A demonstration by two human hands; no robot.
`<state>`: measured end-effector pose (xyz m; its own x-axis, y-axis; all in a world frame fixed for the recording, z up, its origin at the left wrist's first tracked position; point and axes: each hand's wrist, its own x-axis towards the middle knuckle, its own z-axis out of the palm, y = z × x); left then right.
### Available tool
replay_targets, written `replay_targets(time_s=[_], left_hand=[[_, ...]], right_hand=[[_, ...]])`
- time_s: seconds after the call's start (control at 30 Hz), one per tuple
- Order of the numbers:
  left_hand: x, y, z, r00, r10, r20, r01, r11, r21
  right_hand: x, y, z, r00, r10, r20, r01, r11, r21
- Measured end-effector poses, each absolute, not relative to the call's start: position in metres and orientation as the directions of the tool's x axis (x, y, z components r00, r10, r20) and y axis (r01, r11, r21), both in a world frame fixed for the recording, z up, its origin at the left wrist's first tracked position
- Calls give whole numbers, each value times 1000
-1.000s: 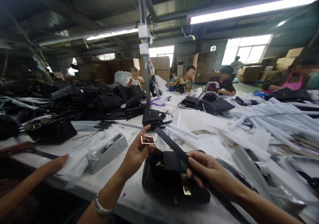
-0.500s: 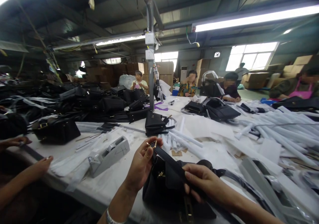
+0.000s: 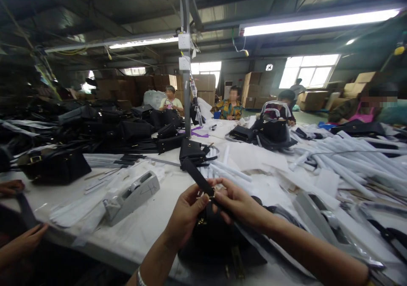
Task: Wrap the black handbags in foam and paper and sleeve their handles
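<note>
A black handbag (image 3: 211, 239) with gold fittings rests on the table edge in front of me. Above it, a gold buckle (image 3: 211, 192) is pinched between the fingers of my left hand (image 3: 186, 214). My right hand (image 3: 240, 203) closes on the black strap (image 3: 197, 176) right at the buckle, its fingertips close to the left thumb. The strap runs through or over the buckle, which I cannot tell exactly, and its free end sticks out up and to the left. Fingers hide part of the buckle.
A grey tape dispenser (image 3: 133, 197) stands to the left, another tape dispenser (image 3: 327, 222) to the right. Black bags (image 3: 124, 129) are heaped at the back left; white tubes (image 3: 346, 154) lie at the right. A co-worker's hands (image 3: 28, 239) hold a strap at far left.
My right hand has moved from lower along the strap up to the buckle. The strap's end now projects up-left past the buckle. The view has shifted slightly to the right.
</note>
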<state>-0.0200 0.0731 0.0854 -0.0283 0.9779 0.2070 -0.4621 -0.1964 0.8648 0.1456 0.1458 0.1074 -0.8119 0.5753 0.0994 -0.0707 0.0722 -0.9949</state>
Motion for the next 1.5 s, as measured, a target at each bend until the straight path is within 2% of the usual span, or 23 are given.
replay_targets(time_s=[0.13, 0.2, 0.23, 0.3, 0.37, 0.47, 0.53, 0.57, 0.63, 0.73, 0.83, 0.87, 0.93, 1.03, 1.1, 1.17, 1.23, 1.27, 1.33, 1.43, 1.5], left_hand=[[-13, 76, 94, -52, 972, 230, -377, -233, 897], [-14, 77, 97, -48, 970, 239, -378, -239, 895], [-15, 77, 99, -71, 966, 248, -361, -257, 897], [-16, 77, 100, -149, 949, 279, -280, -311, 908], [-15, 78, 101, -218, 925, 310, -162, -348, 923], [-11, 80, 100, -272, 897, 349, 61, -346, 936], [-7, 83, 98, -322, 876, 358, 125, -335, 934], [-6, 84, 98, -339, 875, 346, 96, -334, 938], [-4, 86, 99, -315, 901, 297, -37, -325, 945], [-1, 87, 105, -96, 966, 239, -138, -251, 958], [1, 86, 111, 62, 976, 209, -77, -204, 976], [1, 85, 113, 68, 977, 204, -65, -200, 978], [0, 85, 115, 45, 977, 209, -65, -206, 976], [-1, 86, 113, -15, 964, 266, 1, -266, 964], [0, 88, 110, -68, 944, 324, 126, -314, 941], [4, 90, 108, -113, 916, 386, 270, -346, 899], [8, 92, 107, -120, 885, 449, 386, -375, 843], [10, 93, 107, -112, 870, 480, 432, -392, 812], [14, 94, 105, -80, 843, 533, 504, -426, 751], [19, 97, 99, -57, 813, 579, 580, -445, 682], [20, 100, 92, -67, 805, 589, 615, -432, 660]], right_hand=[[135, 151, 131, -813, 557, 168, -85, 171, -982], [136, 156, 144, -838, 522, 159, 0, 292, -956], [138, 158, 150, -839, 520, 159, 77, 403, -912], [143, 159, 163, -799, 564, 208, 277, 653, -705], [145, 155, 175, -746, 581, 325, 434, 795, -423], [137, 142, 188, -763, 484, 429, 469, 871, -149], [126, 134, 193, -813, 439, 382, 465, 885, -27], [121, 131, 195, -830, 439, 345, 470, 882, 8], [111, 130, 202, -840, 438, 319, 447, 893, -48], [103, 134, 225, -792, 425, 437, 321, 900, -293], [107, 146, 262, -657, 432, 618, 13, 826, -564], [111, 152, 274, -581, 454, 675, -118, 774, -622], [125, 167, 289, -407, 532, 743, -308, 685, -660], [152, 186, 283, -184, 693, 697, -422, 585, -693], [169, 189, 261, -177, 796, 579, -460, 454, -764], [183, 183, 231, -317, 842, 436, -444, 275, -853], [191, 170, 203, -508, 785, 354, -385, 161, -909], [193, 162, 191, -583, 739, 337, -341, 154, -928], [195, 147, 175, -657, 690, 304, -207, 223, -953], [194, 132, 161, -578, 771, 269, 58, 368, -928], [192, 130, 152, -519, 814, 260, 148, 385, -911]])
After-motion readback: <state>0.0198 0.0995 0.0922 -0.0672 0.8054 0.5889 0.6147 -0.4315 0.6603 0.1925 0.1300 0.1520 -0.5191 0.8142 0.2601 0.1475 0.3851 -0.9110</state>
